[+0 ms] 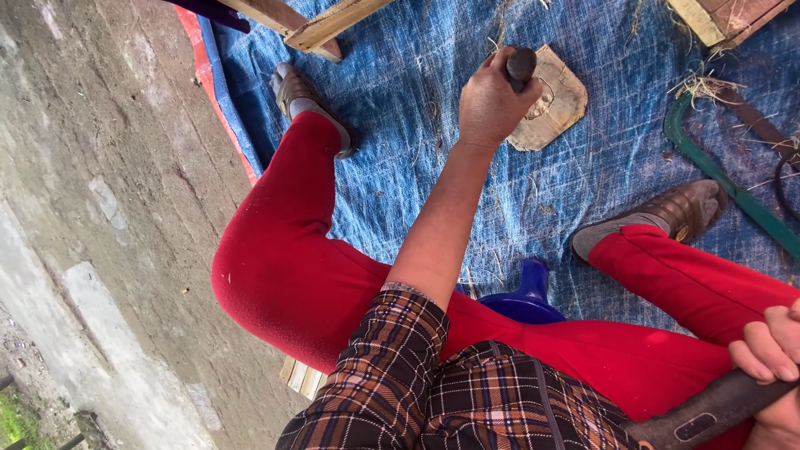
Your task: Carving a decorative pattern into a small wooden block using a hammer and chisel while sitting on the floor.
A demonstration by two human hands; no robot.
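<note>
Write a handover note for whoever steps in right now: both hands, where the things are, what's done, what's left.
Left hand: fist shut around a dark round-ended tool, held over the flat wooden piece on the blue tarp.
Right hand: gripping a dark handle by the lap; its head is out of view.
Done: the wooden piece shows a carved outline.
Left: whether the carving is finished cannot be told.

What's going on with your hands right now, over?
Left hand gripping dark tool over flat wooden piece. Right hand gripping dark handle. Nothing between tool and wood.
</note>
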